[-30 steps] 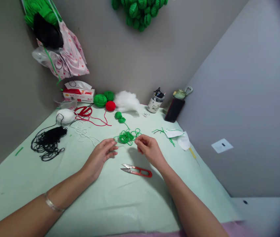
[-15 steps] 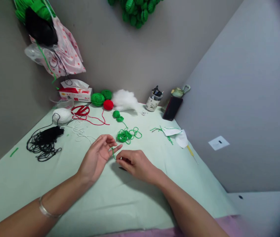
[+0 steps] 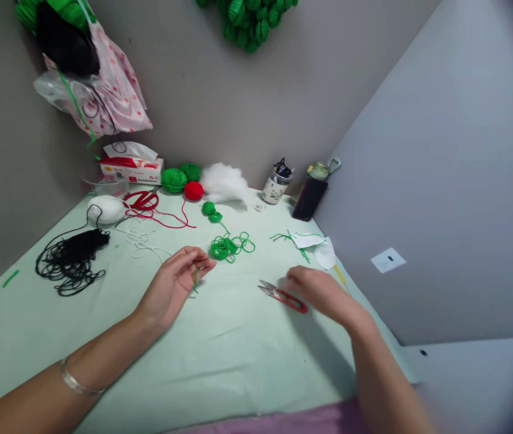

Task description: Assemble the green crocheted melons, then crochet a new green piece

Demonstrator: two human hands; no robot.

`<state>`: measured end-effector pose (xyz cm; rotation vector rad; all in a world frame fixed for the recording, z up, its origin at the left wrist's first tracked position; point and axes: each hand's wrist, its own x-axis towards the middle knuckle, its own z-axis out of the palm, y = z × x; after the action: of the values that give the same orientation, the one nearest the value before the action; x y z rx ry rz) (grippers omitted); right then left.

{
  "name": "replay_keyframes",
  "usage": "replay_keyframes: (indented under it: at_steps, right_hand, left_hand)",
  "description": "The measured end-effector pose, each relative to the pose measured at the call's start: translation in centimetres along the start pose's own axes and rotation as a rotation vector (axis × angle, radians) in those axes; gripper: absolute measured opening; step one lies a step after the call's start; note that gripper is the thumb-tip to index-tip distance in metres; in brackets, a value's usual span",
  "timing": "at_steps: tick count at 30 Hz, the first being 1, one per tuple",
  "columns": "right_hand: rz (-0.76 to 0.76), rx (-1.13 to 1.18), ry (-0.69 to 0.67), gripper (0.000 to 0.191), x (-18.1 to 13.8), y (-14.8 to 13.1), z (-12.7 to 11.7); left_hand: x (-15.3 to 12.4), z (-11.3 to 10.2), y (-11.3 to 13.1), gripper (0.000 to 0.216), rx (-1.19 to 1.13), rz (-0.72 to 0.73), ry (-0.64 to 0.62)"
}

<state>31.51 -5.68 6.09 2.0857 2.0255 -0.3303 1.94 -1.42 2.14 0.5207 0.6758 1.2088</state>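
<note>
My left hand (image 3: 179, 278) is closed in a pinch, with a short end of green yarn (image 3: 196, 282) hanging from its fingers above the table. To the right, my right hand (image 3: 317, 289) is over the table, palm down, smeared by motion and its fingertips partly hidden. Just left of and below it are red-handled thread snips (image 3: 286, 296), blades pointing left; whether the fingers touch them I cannot tell. Beyond my left hand lies a loose tangle of green yarn (image 3: 224, 247), its strand leading to two small green stuffed pieces (image 3: 212, 212).
Black yarn (image 3: 75, 253), a white yarn ball (image 3: 108, 209) and red scissors (image 3: 143, 202) lie at left. At the back stand a tissue box (image 3: 132, 170), green balls (image 3: 175, 179), white stuffing (image 3: 224, 182) and a pen cup (image 3: 276, 185). A phone (image 3: 310, 199) and yellow-handled hook (image 3: 340, 274) are at right.
My right hand has let go of the green yarn and moved right, away from my left hand. The red snips now show beside it. The left hand's fingers have drawn closer together.
</note>
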Motion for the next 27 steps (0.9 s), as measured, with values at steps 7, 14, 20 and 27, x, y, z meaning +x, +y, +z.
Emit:
replay_keyframes:
  at_steps: [7,14,20,27]
  right_hand:
    - [0.532,-0.185,0.058,0.033,1.4,9.5,1.0]
    - [0.594,-0.213,0.041,0.038,1.3,10.7,1.3]
    - [0.648,-0.198,0.003,0.029,-0.6,10.8,-1.3]
    - [0.677,-0.187,0.081,0.028,-4.7,10.2,-4.1]
  left_hand:
    - [-0.4,0.4,0.1,0.011,0.009,-0.048,-0.019]
    - [-0.4,0.5,0.1,0.007,0.007,-0.067,-0.023]
    - [-0.3,0.2,0.0,0.006,0.002,-0.095,-0.034]
    - [-0.4,0.2,0.0,0.01,-0.03,-0.123,-0.045]
